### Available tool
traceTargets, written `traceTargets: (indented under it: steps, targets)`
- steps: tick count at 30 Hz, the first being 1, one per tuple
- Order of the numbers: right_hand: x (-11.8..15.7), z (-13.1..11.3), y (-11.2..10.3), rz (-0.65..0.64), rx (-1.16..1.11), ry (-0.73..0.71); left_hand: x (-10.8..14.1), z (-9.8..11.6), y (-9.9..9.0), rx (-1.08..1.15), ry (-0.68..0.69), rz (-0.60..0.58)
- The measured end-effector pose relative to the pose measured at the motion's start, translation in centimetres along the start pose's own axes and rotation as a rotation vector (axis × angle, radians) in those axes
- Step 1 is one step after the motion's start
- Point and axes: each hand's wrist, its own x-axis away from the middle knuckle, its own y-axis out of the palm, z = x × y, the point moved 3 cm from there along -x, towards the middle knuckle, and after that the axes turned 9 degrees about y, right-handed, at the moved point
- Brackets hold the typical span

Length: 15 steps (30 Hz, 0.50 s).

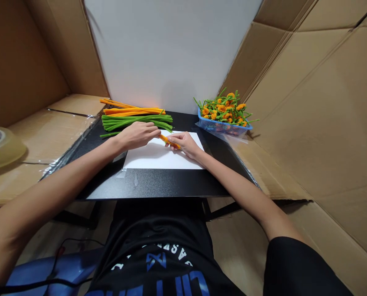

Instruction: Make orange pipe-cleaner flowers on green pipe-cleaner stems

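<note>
An orange pipe cleaner [164,138] runs between my two hands, above a white sheet of paper [149,158]. My left hand [141,133] pinches its left end with closed fingers. Closed around the other end is my right hand [185,144], with fuzzy orange showing between the fingers. A bit of green shows by the right fingertips; how it joins the orange cannot be made out. Just behind my left hand lies a bundle of green pipe cleaners [130,121], with orange pipe cleaners [137,111] beyond it.
A blue basket [223,127] of orange flowers with green stems [222,108] stands at the back right of the black table [158,185]. Cardboard walls [319,102] flank both sides. A large tape roll [9,152] lies on cardboard at the left.
</note>
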Motion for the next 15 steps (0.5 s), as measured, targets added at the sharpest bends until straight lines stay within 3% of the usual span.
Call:
traceTargets:
  steps: [15]
  targets:
    - [-0.22,0.00,-0.53,0.036,0.036,-0.001,-0.02,0.26,-0.40,0.001,0.058,0.085]
